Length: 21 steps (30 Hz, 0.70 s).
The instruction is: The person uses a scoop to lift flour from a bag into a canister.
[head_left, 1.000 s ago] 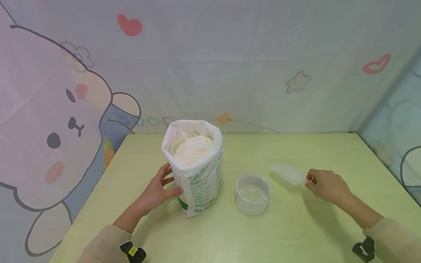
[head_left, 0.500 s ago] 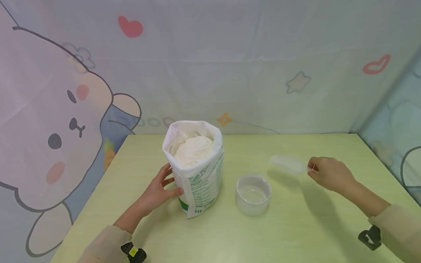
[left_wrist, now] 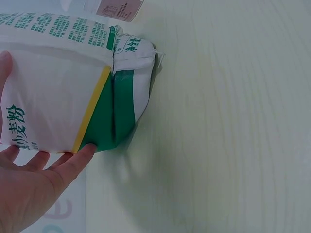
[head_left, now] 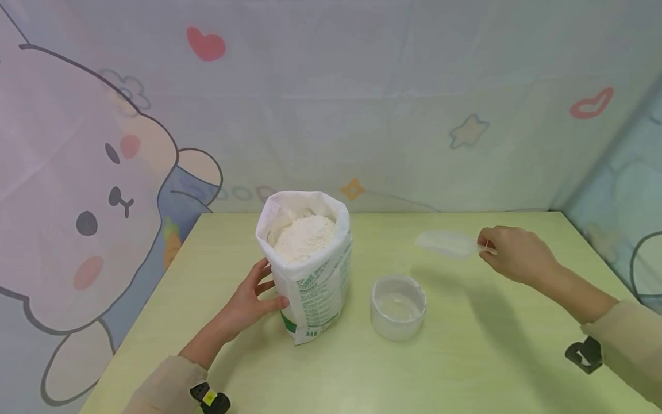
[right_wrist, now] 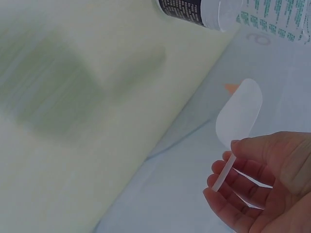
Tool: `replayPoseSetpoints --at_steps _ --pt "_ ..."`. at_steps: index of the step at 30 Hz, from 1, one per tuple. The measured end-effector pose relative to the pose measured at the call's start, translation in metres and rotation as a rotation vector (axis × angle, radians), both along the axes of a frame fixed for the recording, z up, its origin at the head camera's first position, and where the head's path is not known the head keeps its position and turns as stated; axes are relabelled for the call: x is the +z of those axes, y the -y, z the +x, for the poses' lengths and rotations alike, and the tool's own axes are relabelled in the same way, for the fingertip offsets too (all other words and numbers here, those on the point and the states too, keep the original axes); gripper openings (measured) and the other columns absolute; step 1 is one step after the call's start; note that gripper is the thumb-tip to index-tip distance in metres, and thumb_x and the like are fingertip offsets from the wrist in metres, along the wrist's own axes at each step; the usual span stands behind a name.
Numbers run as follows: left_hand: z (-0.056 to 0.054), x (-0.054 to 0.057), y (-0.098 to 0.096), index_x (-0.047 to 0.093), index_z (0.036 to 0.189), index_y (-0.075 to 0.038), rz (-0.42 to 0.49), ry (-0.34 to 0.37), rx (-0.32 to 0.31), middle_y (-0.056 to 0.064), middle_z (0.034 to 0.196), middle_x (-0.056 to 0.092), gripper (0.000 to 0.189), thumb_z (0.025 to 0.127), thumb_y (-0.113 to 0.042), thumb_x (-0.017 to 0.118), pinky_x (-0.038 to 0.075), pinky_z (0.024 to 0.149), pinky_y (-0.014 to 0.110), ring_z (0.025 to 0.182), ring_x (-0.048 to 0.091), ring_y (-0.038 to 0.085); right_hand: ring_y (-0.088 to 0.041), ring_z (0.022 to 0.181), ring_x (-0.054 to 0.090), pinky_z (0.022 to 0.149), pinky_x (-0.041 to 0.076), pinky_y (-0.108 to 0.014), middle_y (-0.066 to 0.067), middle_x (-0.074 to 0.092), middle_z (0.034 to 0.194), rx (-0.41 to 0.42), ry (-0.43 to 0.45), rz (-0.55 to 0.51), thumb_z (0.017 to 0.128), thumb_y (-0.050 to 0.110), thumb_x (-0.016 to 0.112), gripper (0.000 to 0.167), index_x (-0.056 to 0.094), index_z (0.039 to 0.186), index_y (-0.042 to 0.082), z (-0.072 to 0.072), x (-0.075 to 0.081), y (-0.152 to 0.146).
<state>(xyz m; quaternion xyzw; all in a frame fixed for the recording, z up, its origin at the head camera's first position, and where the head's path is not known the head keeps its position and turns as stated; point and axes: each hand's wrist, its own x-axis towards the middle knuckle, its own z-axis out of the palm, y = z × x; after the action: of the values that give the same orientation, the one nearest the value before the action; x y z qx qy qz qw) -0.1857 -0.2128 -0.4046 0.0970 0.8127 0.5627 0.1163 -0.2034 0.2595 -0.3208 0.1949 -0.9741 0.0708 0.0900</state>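
A white bag (head_left: 323, 293) with green print stands upright on the table, mouth wide, filled near the top with white flour (head_left: 305, 237). My left hand (head_left: 245, 305) holds its left side, thumb on the near face, fingers behind; the left wrist view shows the fingertips along the lower part of the bag (left_wrist: 53, 107). In my right hand (head_left: 519, 253) a pale plastic scoop (head_left: 447, 244) is pinched by its thin handle, raised over the table with its bowl pointing left. The right wrist view shows thumb and fingers on the handle of the scoop (right_wrist: 240, 111).
A small round translucent tub (head_left: 397, 326) stands right of the bag, without a lid; the right wrist view shows a dark printed label (right_wrist: 182, 9) on it. Behind the light table (head_left: 362, 379) hangs a patterned cloth (head_left: 320, 115) along the far edge.
My right hand has lifted the scoop up and away from the table, and the scoop has shifted slightly left. The left hand, bag and tub stay where they were.
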Motion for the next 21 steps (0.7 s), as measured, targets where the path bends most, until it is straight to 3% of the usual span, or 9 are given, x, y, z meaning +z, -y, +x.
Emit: replayPoseSetpoints --at_steps 21 --pt "-0.001 -0.002 0.001 0.015 0.144 -0.035 0.013 -0.004 -0.008 0.006 0.15 0.019 0.089 0.077 -0.028 0.074 0.042 0.094 0.056 0.133 0.027 0.041 -0.021 0.067 0.059 0.056 0.049 -0.038 -0.004 0.062 0.079 0.105 -0.109 0.054 0.076 0.005 0.071 0.014 0.063 0.088 0.004 -0.006 0.055 0.021"
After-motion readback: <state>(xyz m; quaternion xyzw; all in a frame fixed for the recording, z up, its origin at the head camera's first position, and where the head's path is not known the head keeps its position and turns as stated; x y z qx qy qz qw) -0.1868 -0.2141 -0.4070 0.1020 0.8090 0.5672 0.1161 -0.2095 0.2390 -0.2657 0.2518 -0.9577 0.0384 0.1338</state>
